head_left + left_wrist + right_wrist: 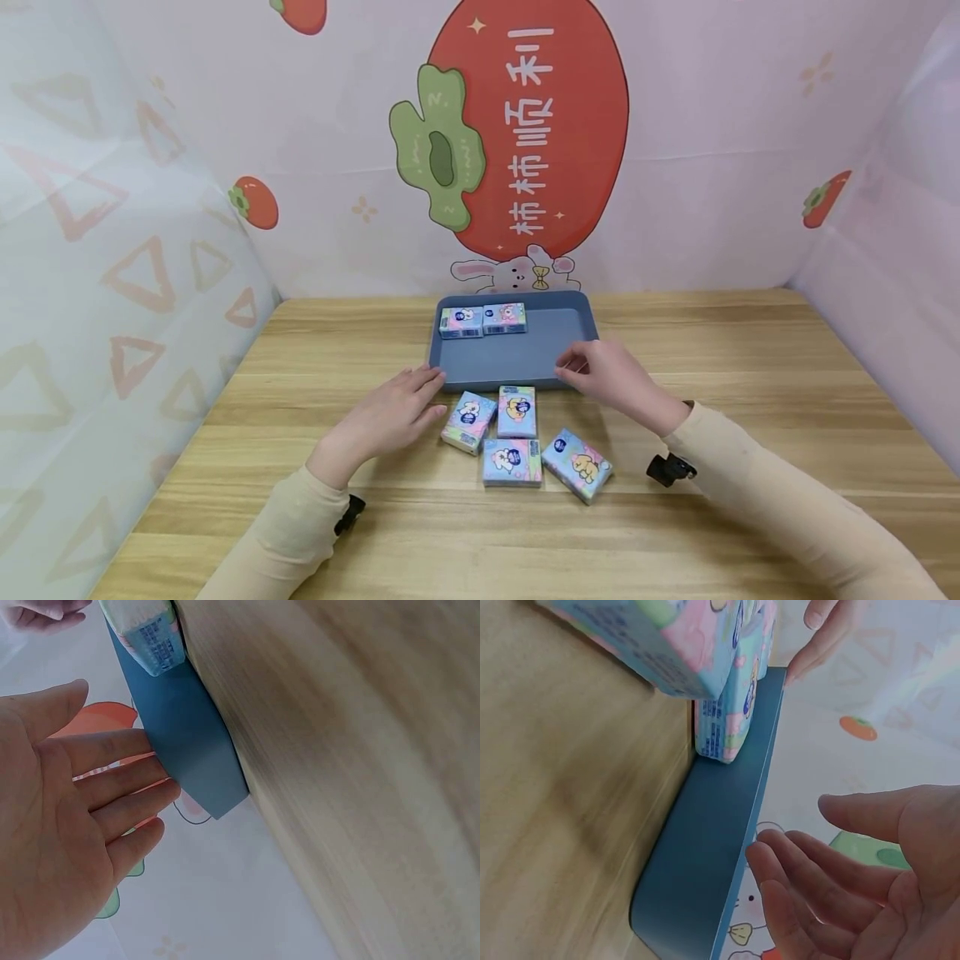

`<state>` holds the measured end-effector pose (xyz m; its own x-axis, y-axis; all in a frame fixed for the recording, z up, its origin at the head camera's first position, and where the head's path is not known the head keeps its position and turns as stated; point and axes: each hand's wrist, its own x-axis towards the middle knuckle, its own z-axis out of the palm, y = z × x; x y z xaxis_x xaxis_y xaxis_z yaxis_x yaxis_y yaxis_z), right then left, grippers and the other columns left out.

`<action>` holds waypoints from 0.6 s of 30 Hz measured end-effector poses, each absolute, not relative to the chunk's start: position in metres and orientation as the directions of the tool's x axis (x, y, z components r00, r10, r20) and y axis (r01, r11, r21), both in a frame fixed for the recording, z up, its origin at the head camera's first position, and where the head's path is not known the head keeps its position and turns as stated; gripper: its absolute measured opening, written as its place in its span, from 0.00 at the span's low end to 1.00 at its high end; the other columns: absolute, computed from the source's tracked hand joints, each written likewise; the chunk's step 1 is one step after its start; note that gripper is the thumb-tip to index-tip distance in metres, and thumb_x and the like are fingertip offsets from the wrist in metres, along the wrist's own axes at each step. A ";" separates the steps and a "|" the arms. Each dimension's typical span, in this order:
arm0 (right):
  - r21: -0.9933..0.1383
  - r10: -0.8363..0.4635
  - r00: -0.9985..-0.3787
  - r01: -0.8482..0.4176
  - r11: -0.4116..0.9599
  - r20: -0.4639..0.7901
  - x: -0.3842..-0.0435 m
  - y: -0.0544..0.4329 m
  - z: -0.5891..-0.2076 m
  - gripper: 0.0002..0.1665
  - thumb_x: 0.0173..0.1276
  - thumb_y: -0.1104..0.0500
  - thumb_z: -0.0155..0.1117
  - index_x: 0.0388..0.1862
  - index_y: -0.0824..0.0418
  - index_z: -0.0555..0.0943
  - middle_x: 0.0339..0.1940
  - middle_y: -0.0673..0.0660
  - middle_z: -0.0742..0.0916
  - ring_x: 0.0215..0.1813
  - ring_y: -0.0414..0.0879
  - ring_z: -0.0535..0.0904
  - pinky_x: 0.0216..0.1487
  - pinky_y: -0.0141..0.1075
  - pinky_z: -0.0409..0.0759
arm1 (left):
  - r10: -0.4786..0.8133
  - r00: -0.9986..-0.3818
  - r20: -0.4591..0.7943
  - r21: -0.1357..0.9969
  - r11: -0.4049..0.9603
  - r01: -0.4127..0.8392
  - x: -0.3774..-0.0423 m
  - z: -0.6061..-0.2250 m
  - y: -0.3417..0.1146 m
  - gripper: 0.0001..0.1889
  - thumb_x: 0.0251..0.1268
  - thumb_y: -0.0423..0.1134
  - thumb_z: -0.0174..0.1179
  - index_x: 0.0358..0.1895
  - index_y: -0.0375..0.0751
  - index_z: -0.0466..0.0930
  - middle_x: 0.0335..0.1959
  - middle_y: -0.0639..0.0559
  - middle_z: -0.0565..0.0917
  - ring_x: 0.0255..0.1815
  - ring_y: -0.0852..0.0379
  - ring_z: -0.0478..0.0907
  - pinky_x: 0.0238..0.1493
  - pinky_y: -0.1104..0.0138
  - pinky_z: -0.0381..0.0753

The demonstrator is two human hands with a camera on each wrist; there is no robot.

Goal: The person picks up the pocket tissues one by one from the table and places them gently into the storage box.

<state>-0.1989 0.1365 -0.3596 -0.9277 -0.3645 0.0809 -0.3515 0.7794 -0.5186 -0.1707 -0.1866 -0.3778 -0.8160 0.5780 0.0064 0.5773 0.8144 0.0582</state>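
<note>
A blue-grey tray (510, 384) lies on the table with two tissue packs side by side in its back left corner, the left one (461, 322) touching the right one (505, 318). My left hand (390, 412) is at the tray's front left corner, its fingers extended with nothing in them. By the front right of the tray is my right hand (611, 375), its fingers loosely bent and the thumb apart from them in the right wrist view. Between the hands, in front of the tray, are several more packs: one tilted (469, 422), one upright (517, 412), one sideways (512, 462) and one slanted (577, 465).
The wooden table (750, 367) ends at a back wall cloth (697, 208) printed with a large red persimmon. A cloth with triangle prints (112, 250) stands along the left side. Black straps with small devices (671, 469) are worn on the wrists.
</note>
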 end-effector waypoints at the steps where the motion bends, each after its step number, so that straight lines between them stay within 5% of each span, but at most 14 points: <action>1: -0.519 -0.367 -0.927 -0.350 0.780 0.072 -0.198 0.137 -0.360 0.11 0.65 0.53 0.65 0.39 0.59 0.85 0.31 0.50 0.87 0.34 0.41 0.81 0.36 0.34 0.82 | 0.578 -0.816 0.006 0.058 0.815 0.577 -0.171 -0.378 -0.187 0.29 0.74 0.51 0.44 0.68 0.33 0.65 0.68 0.38 0.68 0.71 0.42 0.62 0.73 0.50 0.59; 18: -0.585 -0.501 -0.863 -0.373 0.720 -0.068 -0.186 0.156 -0.372 0.10 0.59 0.58 0.70 0.38 0.63 0.85 0.29 0.49 0.86 0.33 0.38 0.81 0.36 0.31 0.82 | 0.588 -0.809 0.020 0.051 0.807 0.588 -0.170 -0.378 -0.187 0.29 0.74 0.51 0.45 0.67 0.32 0.66 0.68 0.38 0.68 0.71 0.41 0.62 0.72 0.49 0.60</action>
